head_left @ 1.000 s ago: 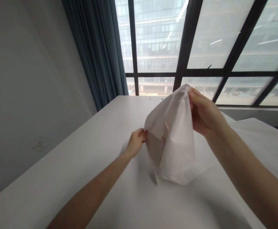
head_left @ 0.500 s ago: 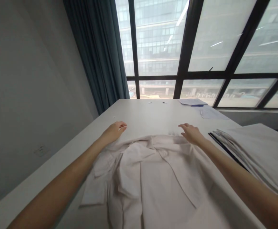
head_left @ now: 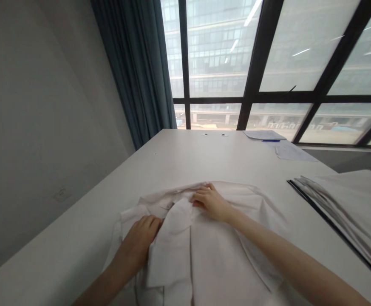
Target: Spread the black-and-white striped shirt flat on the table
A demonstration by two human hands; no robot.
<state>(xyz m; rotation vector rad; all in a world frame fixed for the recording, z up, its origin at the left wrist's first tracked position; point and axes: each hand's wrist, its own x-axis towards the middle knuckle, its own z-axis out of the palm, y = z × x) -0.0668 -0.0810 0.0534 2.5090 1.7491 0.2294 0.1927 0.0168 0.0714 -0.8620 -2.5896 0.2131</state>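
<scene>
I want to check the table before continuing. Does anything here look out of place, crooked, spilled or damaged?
Only the shirt: it lies wrinkled on the table, bunched at its far edge, with one front flap folded over between the left hand and the right hand. Nothing looks spilled or torn.

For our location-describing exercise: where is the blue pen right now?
In the head view, the blue pen lies far right on the white table, by the window, at the near edge of a paper sheet, beyond the shirt.

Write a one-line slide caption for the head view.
Left hand and right hand rest on a pale shirt spread on a white table, stacked sheets at right, window beyond.
</scene>
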